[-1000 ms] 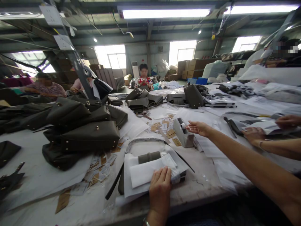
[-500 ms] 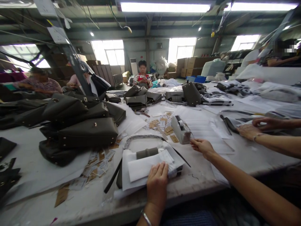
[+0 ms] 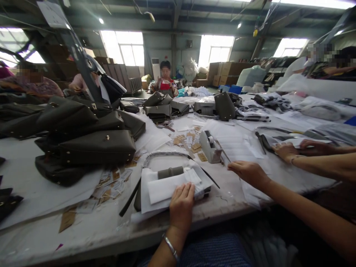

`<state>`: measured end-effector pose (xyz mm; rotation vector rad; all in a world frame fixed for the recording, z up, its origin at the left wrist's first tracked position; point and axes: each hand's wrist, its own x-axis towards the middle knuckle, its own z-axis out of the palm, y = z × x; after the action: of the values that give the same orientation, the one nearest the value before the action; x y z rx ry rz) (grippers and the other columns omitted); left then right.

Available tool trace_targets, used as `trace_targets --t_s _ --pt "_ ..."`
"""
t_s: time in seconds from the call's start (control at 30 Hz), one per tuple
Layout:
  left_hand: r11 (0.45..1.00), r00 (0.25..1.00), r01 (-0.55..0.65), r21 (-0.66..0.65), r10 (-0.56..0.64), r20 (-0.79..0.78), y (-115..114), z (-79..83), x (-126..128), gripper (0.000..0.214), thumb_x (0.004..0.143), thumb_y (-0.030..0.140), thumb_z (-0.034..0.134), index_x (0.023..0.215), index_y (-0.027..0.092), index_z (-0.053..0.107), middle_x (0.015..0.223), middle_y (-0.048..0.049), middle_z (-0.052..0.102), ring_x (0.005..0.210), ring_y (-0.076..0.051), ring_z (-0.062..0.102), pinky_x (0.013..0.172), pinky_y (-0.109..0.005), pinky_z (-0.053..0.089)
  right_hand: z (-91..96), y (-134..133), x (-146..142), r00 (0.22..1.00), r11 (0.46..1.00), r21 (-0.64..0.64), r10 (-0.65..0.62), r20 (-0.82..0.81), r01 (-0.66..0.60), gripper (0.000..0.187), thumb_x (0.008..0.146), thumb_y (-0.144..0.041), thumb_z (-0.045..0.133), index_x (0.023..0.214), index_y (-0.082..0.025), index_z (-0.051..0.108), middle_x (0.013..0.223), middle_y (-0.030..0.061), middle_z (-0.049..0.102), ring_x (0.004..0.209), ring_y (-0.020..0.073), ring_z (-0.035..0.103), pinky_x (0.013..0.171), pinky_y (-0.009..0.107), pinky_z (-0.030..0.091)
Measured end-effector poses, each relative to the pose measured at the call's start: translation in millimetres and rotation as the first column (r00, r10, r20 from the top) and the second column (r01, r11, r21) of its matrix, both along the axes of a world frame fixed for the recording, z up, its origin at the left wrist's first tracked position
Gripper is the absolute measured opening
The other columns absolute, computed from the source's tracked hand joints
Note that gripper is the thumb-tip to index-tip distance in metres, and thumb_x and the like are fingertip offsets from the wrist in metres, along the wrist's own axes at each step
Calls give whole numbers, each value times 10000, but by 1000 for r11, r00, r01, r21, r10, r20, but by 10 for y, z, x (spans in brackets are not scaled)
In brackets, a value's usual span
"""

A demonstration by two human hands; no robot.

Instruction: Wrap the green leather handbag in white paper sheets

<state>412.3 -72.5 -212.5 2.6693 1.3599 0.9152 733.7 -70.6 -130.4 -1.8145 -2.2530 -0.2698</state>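
Observation:
My left hand [image 3: 182, 202] lies with its fingers flat on a folded white foam sheet [image 3: 162, 190]. Beneath the sheet is a dark grey handbag [image 3: 138, 202], largely covered by white wrapping, with a wrapped handle [image 3: 164, 153] arching behind it. A dark grey roll-shaped piece [image 3: 170, 172] shows above the folded sheet. To the right, my right hand [image 3: 251, 173] is closed in a pinch on the end of a strip of clear tape [image 3: 226, 158]. That strip runs back to a grey tape dispenser [image 3: 210, 150] standing behind the handbag.
Dark handbags [image 3: 97, 148] are piled on the left, and more bags [image 3: 158, 109] stand at the back. Paper tags [image 3: 114, 187] lie scattered on the table [image 3: 105, 235]. At the right, a co-worker's hands [image 3: 286, 152] are on another bag. A person [image 3: 166, 83] sits across the table.
My right hand has moved right, away from the dispenser, drawing out a longer strip of tape. My left hand stays on the foam sheet. The view has tilted down slightly.

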Motion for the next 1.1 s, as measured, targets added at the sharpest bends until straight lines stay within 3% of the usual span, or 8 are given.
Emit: trace_targets --t_s 0.1,0.2,0.3,0.4,0.6,0.83,1.1 --pt "1000 1000 1 0 -1 5 -1 7 -3 457 837 102 704 1273 208 618 1296 -40 666 1160 -263 628 1027 -469 519 258 -45 -192 964 961 -108 261 57 -254 284 989 -321 447 902 -241 705 828 31 730 703 169 643 613 268 390" --pt "1000 1000 1 9 -1 8 -4 15 -4 429 857 119 689 1270 213 619 1293 -46 667 1157 -258 630 1027 -460 518 465 5 -506 888 868 -207 460 -10 -452 259 990 -360 479 907 -226 684 795 29 707 678 141 618 619 260 373" --pt "1000 1000 -2 21 2 20 -7 11 0 411 869 141 686 1268 213 620 1294 -41 666 1158 -256 631 1026 -451 520 569 161 -856 811 756 -315 577 -91 -573 251 953 -398 547 816 -218 655 720 9 669 653 127 596 596 254 345" --pt "999 999 -14 34 13 46 -10 -7 14 401 862 171 706 1253 214 626 1279 -35 676 1142 -263 639 1017 -466 528 553 420 -1133 755 668 -398 647 -107 -629 261 909 -382 593 714 -211 621 681 -6 655 629 122 578 564 253 310" --pt "998 997 -32 48 29 70 -14 0 33 428 872 161 692 1286 219 600 1244 -43 692 1119 -256 652 1007 -461 537 439 947 -1459 739 608 -588 673 26 -533 122 829 -343 677 770 -241 704 754 -7 726 655 141 595 547 257 260" --pt "1000 994 -26 17 24 107 -8 33 18 378 867 126 683 1234 160 599 1201 -78 709 1126 -249 660 1013 -442 542 443 1198 -1718 712 509 -766 695 98 -392 105 795 -356 726 874 -297 761 807 -25 750 666 135 588 540 255 254" --pt "999 991 -52 5 51 124 -11 28 26 373 834 126 720 1190 155 611 1155 -87 723 1106 -242 672 1003 -412 549 414 1309 -1824 709 508 -800 688 155 -318 180 698 -386 799 841 -278 781 740 -25 739 562 119 537 527 259 256"
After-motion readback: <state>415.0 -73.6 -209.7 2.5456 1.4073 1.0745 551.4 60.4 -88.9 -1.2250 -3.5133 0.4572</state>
